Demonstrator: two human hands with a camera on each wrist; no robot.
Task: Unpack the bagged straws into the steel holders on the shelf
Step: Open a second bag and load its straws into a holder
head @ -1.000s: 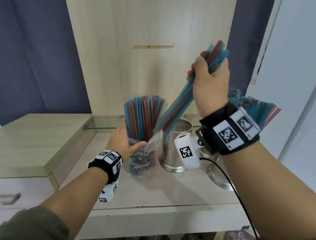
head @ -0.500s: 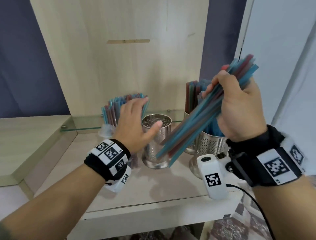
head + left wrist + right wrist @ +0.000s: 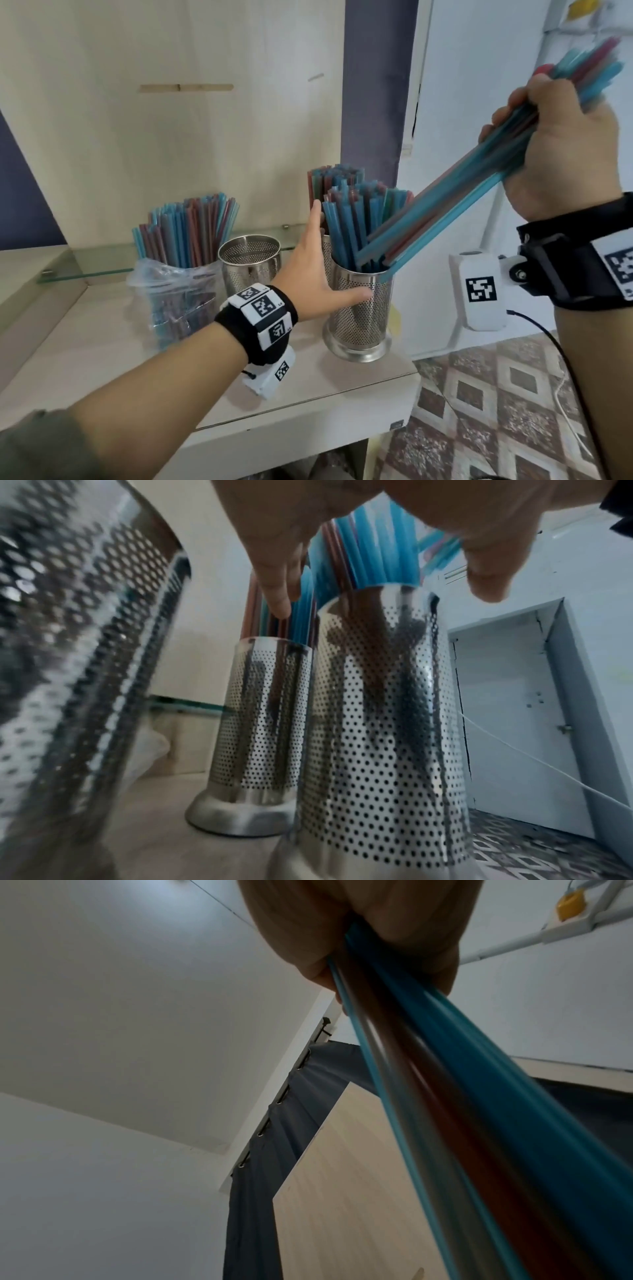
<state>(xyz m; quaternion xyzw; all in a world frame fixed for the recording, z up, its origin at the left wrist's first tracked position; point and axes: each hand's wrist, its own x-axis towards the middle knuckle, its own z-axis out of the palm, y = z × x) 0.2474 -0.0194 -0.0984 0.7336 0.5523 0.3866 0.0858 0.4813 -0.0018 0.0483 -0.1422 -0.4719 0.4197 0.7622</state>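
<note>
My right hand (image 3: 561, 150) grips a slanted straw bundle (image 3: 445, 212) whose tips meet the near holder (image 3: 359, 308), already crowded, so they could jam or tip it unless my open left hand (image 3: 315, 274) steadies it.

No words, brand names or numbers can be read anywhere. The only signs are black-and-white square code markers: several on the left wristband (image 3: 263, 308), one on the white camera block (image 3: 270, 373) just below that band, one on the right wristband (image 3: 613, 263), and one on the white camera block (image 3: 479, 291) just left of that band. Small print beside the left band's markers is too tiny to read.
</note>
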